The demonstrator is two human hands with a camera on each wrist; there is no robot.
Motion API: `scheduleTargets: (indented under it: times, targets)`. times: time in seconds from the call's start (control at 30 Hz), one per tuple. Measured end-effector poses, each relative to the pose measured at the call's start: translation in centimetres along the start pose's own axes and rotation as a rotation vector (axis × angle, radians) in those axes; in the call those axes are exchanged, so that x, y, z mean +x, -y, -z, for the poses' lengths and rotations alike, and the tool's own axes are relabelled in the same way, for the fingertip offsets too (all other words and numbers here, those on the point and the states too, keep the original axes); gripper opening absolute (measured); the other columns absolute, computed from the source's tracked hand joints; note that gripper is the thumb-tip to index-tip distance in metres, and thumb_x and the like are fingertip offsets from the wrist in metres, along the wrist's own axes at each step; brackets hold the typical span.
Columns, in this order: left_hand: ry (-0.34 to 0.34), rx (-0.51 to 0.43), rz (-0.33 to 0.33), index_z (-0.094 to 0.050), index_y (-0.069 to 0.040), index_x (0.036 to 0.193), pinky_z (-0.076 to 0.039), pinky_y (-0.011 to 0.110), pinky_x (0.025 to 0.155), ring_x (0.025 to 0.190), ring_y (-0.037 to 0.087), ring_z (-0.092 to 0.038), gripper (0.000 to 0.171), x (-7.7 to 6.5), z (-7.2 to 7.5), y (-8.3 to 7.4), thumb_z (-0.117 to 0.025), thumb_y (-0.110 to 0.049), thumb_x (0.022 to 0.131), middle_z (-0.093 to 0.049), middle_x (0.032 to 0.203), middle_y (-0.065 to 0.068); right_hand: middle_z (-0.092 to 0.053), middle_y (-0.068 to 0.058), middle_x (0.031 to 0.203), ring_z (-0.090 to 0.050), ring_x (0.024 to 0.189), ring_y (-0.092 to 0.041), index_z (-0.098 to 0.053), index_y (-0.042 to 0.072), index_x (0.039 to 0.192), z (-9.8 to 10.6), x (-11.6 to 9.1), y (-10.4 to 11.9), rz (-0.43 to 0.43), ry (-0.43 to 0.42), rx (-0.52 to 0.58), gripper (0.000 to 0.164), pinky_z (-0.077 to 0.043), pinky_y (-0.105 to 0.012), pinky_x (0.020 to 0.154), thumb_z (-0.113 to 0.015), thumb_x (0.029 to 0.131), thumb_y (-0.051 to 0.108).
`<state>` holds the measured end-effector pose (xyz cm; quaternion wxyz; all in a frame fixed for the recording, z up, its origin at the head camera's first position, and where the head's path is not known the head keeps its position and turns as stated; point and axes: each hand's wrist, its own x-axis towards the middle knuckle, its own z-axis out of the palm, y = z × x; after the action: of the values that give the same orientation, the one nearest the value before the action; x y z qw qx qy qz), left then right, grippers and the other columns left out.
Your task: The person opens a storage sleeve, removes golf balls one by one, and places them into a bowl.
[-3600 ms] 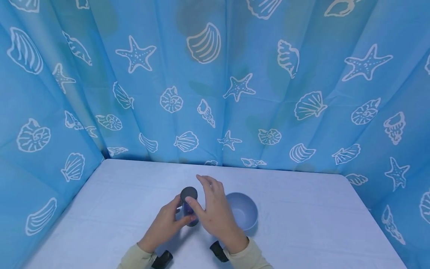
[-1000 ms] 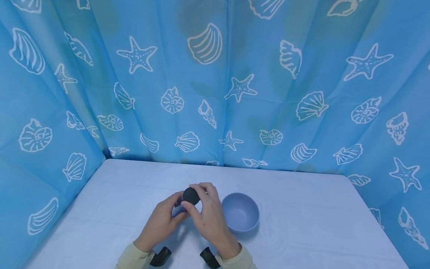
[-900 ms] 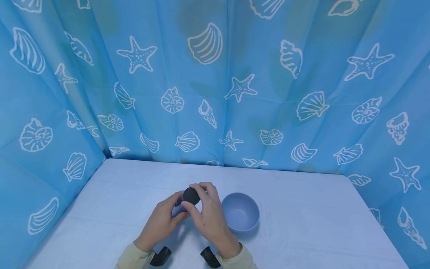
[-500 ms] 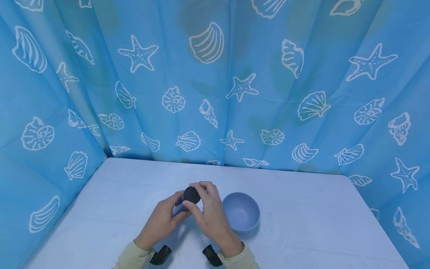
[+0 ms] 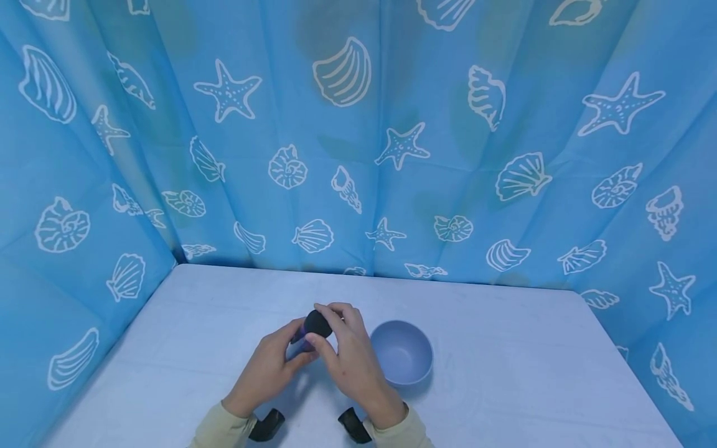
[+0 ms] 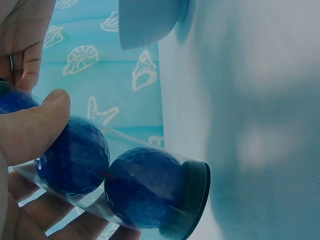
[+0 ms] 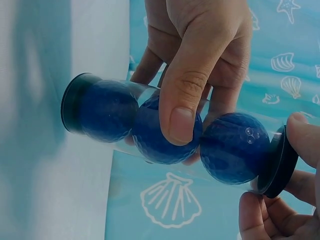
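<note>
My left hand [image 5: 269,367] grips a clear plastic tube [image 6: 106,175] round its middle, thumb on one side and fingers on the other. Three dark blue dimpled golf balls [image 7: 235,147] sit in a row inside it. A black cap [image 7: 277,165] is at the tube's upper end, and a second black cap [image 6: 192,200] closes the lower end. With thumb and fingers my right hand [image 5: 355,364] pinches the upper cap, which faces up and to the right in the head view. The tube is tilted, held above the table; the hands hide much of it in the head view.
A blue-purple bowl [image 5: 402,353] stands on the white-covered table [image 5: 504,361], just right of my right hand. Behind and beside the table hangs a blue curtain [image 5: 347,143] printed with white shells and starfish. Black wrist mounts [image 5: 267,425] show below the sleeves.
Since the oldest frame, my right hand has gone from loosely spread beside the upper cap to pinching it. In the last half second, the cap end has tipped slightly; the bowl stays put.
</note>
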<state>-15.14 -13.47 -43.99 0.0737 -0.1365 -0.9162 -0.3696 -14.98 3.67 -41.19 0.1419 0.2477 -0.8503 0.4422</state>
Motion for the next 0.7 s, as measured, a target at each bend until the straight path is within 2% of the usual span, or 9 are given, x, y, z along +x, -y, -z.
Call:
scheduleTargets:
  times: [0.33, 0.7]
  targets:
    - [0.014, -0.029, -0.006, -0.056, -0.011, 0.139, -0.046, 0.051, 0.103, 0.123, 0.024, -0.061, 0.053, -0.01, 0.00, 0.32, -0.075, -0.025, 0.092, -0.064, 0.134, 0.005, -0.051, -0.013, 0.135, -0.048, 0.124, -0.024, -0.054, 0.009, 0.144, 0.06, -0.09, 0.03, -0.025, 0.011, 0.008, 0.049, -0.047, -0.047, 0.101, -0.055, 0.104, 0.037]
    - [0.004, -0.031, -0.032, -0.056, -0.009, 0.140, -0.046, 0.050, 0.103, 0.124, 0.027, -0.061, 0.054, -0.12, 0.19, 0.44, -0.077, -0.020, 0.091, -0.063, 0.136, 0.007, -0.048, -0.015, 0.139, -0.047, 0.129, -0.026, -0.052, 0.008, 0.146, 0.05, -0.27, -0.02, -0.048, 0.010, 0.003, 0.050, -0.047, -0.046, 0.103, -0.051, 0.106, 0.038]
